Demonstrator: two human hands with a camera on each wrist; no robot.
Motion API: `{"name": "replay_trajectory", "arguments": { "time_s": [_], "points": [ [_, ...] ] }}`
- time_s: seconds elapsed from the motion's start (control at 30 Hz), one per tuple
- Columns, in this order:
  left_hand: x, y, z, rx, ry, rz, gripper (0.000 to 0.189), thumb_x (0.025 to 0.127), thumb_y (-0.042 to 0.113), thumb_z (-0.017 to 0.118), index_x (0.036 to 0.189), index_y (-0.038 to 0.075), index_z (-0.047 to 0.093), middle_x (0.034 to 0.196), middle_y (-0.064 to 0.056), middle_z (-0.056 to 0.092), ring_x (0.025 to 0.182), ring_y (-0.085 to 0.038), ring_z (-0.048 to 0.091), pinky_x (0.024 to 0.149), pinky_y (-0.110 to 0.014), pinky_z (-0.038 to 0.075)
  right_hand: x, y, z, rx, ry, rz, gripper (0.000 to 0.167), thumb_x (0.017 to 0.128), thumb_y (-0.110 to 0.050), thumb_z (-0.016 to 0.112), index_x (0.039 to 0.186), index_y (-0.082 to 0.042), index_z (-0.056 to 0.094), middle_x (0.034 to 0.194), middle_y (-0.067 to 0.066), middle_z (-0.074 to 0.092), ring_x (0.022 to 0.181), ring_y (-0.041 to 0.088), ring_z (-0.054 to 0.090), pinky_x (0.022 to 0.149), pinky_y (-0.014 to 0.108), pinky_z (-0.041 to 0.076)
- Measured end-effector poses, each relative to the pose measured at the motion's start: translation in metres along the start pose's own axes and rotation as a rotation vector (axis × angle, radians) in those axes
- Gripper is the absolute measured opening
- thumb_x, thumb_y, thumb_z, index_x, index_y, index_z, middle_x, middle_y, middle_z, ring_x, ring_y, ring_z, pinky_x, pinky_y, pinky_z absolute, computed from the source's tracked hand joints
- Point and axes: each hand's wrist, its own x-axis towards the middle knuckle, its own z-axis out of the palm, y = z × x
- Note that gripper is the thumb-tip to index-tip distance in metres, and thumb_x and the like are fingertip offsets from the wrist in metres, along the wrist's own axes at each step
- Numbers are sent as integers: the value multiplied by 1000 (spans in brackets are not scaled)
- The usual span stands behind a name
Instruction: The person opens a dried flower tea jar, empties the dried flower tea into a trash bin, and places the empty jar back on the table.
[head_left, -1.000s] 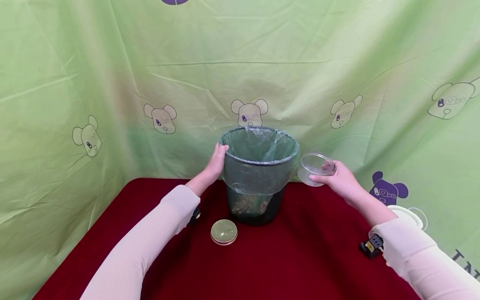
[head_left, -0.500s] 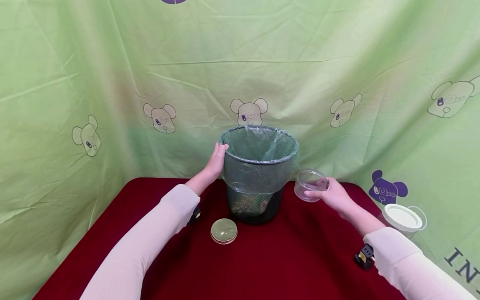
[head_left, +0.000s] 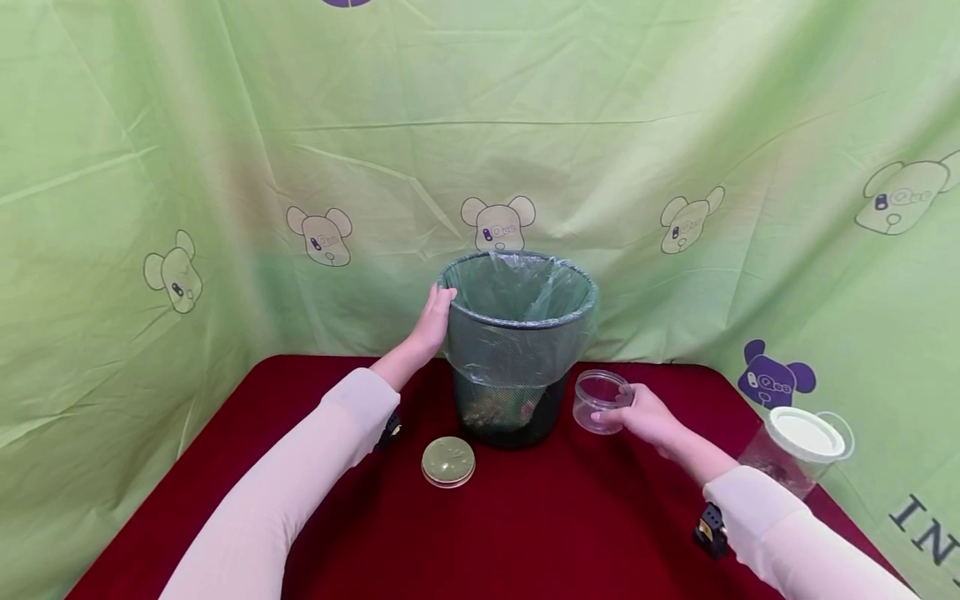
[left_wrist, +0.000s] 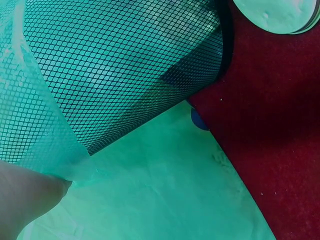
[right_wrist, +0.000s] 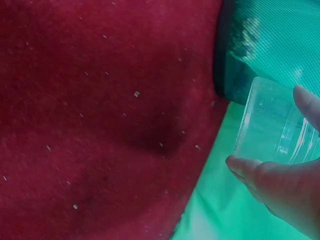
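Observation:
In the head view a black mesh trash bin (head_left: pixel 510 417), lined with a clear plastic bag (head_left: pixel 517 354), stands at the back of the table. My left hand (head_left: pixel 431 323) holds its rim on the left side, fingertips over the edge. To the right of the bin, my right hand (head_left: pixel 641 417) grips a clear plastic jar (head_left: pixel 592 412) by its side, thumb in front. The jar is upright and lidless. The right wrist view shows thumb and fingers on either side of the jar (right_wrist: pixel 265 125). On the table before the bin lies a round greenish-gold lid (head_left: pixel 447 461).
A clear bucket with a white lid (head_left: pixel 806 433) stands at the right edge, partly behind my right forearm. Dark red cloth (head_left: pixel 480 542) covers the table. Behind it hangs a green printed curtain (head_left: pixel 390 150). Small pale specks dot the cloth in the right wrist view.
My right hand has lowered the jar and brought it slightly left, down beside the bin. The white-lidded bucket has come out from behind my right arm. My left hand stays at the rim.

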Motion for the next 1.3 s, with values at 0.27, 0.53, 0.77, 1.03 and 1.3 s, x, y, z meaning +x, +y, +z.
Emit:
{"name": "replay_trajectory", "arguments": {
  "time_s": [0.27,0.53,0.77,1.03,1.3],
  "points": [
    [-1,1,-1,3,-3,-10,67,93,38,32,150,4,22,156,-13,22,140,-23,21,113,-40,17,-3,9,15,16,-16,47,57,80,-14,78,118,19,50,105,22,63,95,26,58,83,34,47],
    [-1,-1,-1,7,-5,-27,69,95,39,31,153,6,17,159,-12,17,143,-24,15,114,-40,14,-5,16,27,37,-23,69,57,79,-12,79,117,19,50,105,22,62,93,26,56,81,34,47],
    [0,-1,-1,8,-2,-23,69,95,39,32,153,6,16,159,-12,17,144,-24,15,114,-40,14,-7,22,34,77,-32,71,51,79,-9,78,114,18,52,100,18,64,88,21,56,77,29,47],
    [0,-1,0,4,-8,-9,68,95,40,31,152,5,19,157,-13,19,142,-24,18,114,-40,15,-10,25,38,56,-10,90,62,79,-9,79,121,21,45,113,30,57,104,36,53,94,45,41],
    [-1,-1,-1,-4,-7,-7,68,94,39,32,152,5,19,157,-14,20,142,-25,19,114,-41,15,-12,27,42,87,9,106,78,76,-7,80,128,23,31,123,37,46,115,43,47,100,52,37]
  ]
}}
